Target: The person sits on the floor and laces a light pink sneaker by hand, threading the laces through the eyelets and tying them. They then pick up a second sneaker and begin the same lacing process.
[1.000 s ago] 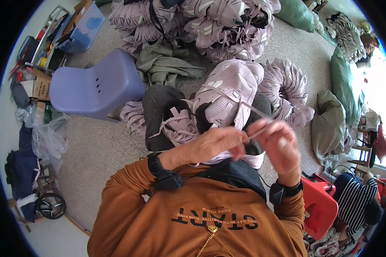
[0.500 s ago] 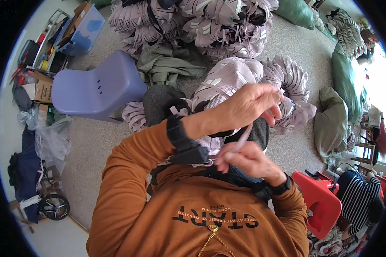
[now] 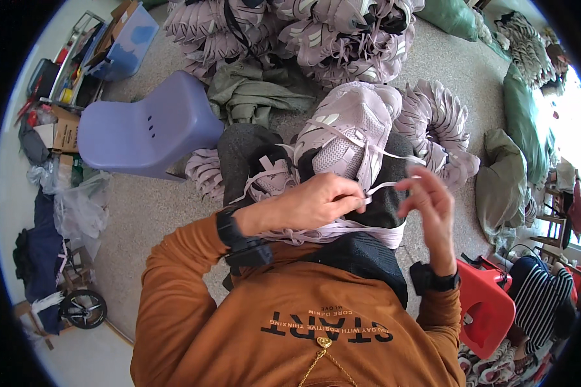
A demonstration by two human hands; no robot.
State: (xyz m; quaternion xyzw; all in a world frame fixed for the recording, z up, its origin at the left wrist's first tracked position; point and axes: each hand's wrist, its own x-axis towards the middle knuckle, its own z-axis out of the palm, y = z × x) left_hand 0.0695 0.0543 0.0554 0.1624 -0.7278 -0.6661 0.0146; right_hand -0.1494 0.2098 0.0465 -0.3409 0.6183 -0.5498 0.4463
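A pale lilac shoe upper [image 3: 348, 149] with mesh panels lies across my lap. Just below it my left hand [image 3: 316, 203] is closed, its thumb and forefinger pinching a pale shoelace [image 3: 384, 186]. From the pinch the lace runs right to my right hand [image 3: 430, 209]. Those fingers are bent and smeared by motion, so whether they grip the lace does not show. A second lilac upper [image 3: 274, 177] lies left of the first, partly behind my left hand. More pale laces [image 3: 368, 230] lie in a bundle across my lap, under my left hand.
Stacked lilac uppers [image 3: 342, 45] stand ahead, with a curved row of uppers [image 3: 436, 119] to the right. A purple chair [image 3: 148, 129] is at the left and a red stool [image 3: 481, 309] at the right. Grey-green cloth [image 3: 255, 90] lies on the floor ahead, green sacks [image 3: 529, 122] far right.
My left hand has drawn back toward my lap and left, uncovering the upper. My right hand has swung up and right. The lace now stretches between the upper and my hands.
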